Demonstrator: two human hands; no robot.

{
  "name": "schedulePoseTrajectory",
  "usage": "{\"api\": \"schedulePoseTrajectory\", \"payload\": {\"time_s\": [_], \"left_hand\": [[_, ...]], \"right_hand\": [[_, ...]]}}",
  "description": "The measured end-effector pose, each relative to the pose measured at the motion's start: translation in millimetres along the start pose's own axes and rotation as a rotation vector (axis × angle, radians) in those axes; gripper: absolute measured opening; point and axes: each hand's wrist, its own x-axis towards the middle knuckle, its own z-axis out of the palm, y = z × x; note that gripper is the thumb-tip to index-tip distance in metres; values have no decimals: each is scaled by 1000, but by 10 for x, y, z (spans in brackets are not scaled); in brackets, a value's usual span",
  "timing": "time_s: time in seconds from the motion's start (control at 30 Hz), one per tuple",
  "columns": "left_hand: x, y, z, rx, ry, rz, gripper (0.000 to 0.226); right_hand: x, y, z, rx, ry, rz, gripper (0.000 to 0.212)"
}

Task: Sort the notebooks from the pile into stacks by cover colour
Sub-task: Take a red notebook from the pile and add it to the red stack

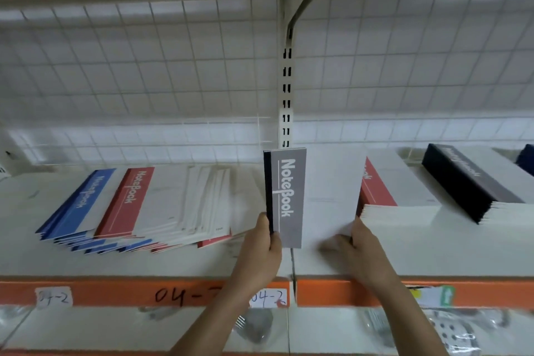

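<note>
**Figure.** Grey-covered notebook (306, 196) held clear of the shelf (202, 263) by 2 hands. The left hand (264, 240) gripped the lower end of the dark spine, thumb across the grey band. The right hand (355, 246) pinched the lower right corner, its fingers (338, 243) closed on the white part of the cover. The notebook's long axis ran straight away from the fingers, with the title reading along it. Left of the fingers lay the unsorted pile (144, 205), its blue and red covers fanned out. Just right of the fingers stood a red stack (375, 193). Farther right again was a dark-spined stack (462, 182) whose cover band appeared grey, though blur made this uncertain. That stack was judged the destination. It lay to the right, past the red one, with its long axis slanting back and leftward, and the right hand was the nearer of the 2.
</note>
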Motion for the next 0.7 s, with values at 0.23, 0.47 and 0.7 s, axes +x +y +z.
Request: {"api": "schedulePoseTrajectory", "payload": {"time_s": [0.23,0.47,0.7], "left_hand": [[5,11,5,19,36,6,17],[2,-22,11,74,122,26,16],[18,33,61,102,197,71,19]], "right_hand": [[-47,-81,52,-73,64,22,38],[-128,-123,89,-93,167,-20,34],[-132,-88,68,1,226,-32,30]]}}
